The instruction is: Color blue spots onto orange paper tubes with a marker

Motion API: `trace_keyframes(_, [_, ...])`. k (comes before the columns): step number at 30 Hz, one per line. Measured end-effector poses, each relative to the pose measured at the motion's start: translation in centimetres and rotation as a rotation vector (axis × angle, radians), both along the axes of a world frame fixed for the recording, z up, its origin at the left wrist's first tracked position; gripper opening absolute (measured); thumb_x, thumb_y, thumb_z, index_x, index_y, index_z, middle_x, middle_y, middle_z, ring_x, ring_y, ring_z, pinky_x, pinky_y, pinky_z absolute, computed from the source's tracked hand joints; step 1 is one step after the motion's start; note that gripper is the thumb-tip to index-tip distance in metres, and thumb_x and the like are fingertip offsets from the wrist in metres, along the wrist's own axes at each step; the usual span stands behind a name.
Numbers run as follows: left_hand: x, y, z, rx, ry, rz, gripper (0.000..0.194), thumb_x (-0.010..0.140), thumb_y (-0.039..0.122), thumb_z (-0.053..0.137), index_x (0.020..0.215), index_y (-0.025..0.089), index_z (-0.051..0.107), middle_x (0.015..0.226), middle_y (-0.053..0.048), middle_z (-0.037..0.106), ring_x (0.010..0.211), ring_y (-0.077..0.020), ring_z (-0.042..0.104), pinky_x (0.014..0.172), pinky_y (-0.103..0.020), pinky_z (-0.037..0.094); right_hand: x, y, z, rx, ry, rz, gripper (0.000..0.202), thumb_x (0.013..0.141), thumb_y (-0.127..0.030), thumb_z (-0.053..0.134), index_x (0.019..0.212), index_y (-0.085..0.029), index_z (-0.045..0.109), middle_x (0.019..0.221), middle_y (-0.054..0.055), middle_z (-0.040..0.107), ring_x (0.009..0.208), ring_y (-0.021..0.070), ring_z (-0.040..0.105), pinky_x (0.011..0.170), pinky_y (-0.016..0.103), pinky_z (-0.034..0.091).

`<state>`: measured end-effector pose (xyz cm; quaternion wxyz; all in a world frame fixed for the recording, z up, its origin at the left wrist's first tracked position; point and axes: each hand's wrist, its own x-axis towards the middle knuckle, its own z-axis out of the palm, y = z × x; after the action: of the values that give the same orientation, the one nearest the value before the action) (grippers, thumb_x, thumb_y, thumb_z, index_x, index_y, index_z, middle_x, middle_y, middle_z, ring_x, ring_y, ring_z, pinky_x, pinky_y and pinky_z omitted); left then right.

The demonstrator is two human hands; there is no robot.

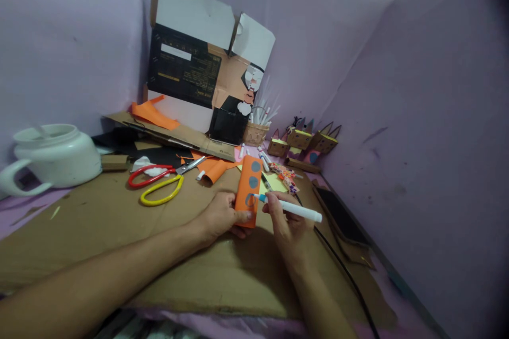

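Observation:
My left hand (222,216) grips the lower end of an orange strip-shaped piece (244,188), its thumb on the front face. Two filled grey-blue circles show on the piece, with a circle outline below them. In my right hand (288,222) is a white marker (299,210), held like a pen. The marker's blue tip end touches the orange piece at the outline. Red and yellow handled scissors (161,190) lie left of the piece, blades open, beside a rolled orange paper (214,172).
A white mug (59,156) stands at the left. An unfolded box (186,63) leans on the wall. Behind are a basket of markers (255,133) and cardboard figures (300,139). A dark phone-like slab (344,214) and a black cable (342,265) lie at the right.

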<state>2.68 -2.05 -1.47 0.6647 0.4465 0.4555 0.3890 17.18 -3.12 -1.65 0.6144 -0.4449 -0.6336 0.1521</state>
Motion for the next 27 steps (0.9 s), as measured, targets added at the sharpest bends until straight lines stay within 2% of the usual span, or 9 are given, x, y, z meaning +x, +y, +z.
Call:
trace_keyframes(7, [0.1, 0.0, 0.1, 0.003, 0.012, 0.012, 0.026, 0.059, 0.022, 0.075, 0.076, 0.011, 0.060, 0.059, -0.003, 0.067, 0.048, -0.0134, 0.062, 0.047, -0.023, 0.053, 0.0, 0.1, -0.3, -0.014, 0.009, 0.016, 0.019, 0.084, -0.033, 0.060, 0.078, -0.016, 0.067, 0.060, 0.002, 0.065, 0.054, 0.0145, 0.062, 0.052, 0.025, 0.050])
trace_keyframes(17, [-0.1, 0.0, 0.1, 0.017, 0.006, 0.000, 0.035, 0.055, 0.029, 0.080, 0.078, 0.010, 0.061, 0.061, -0.005, 0.067, 0.048, -0.0138, 0.061, 0.048, -0.025, 0.052, -0.2, -0.2, 0.3, -0.021, 0.008, 0.041, 0.020, 0.082, -0.033, 0.061, 0.074, -0.015, 0.067, 0.058, 0.003, 0.067, 0.052, 0.0158, 0.063, 0.049, 0.025, 0.051])
trace_keyframes(27, [0.0, -0.2, 0.3, 0.007, -0.001, 0.006, 0.046, 0.047, 0.034, 0.084, 0.079, 0.010, 0.060, 0.062, -0.005, 0.067, 0.050, -0.0141, 0.062, 0.048, -0.025, 0.052, -0.2, -0.5, 0.9, -0.034, -0.048, 0.081, 0.023, 0.082, -0.032, 0.059, 0.067, -0.016, 0.066, 0.052, 0.001, 0.065, 0.046, 0.0133, 0.059, 0.045, 0.022, 0.046])
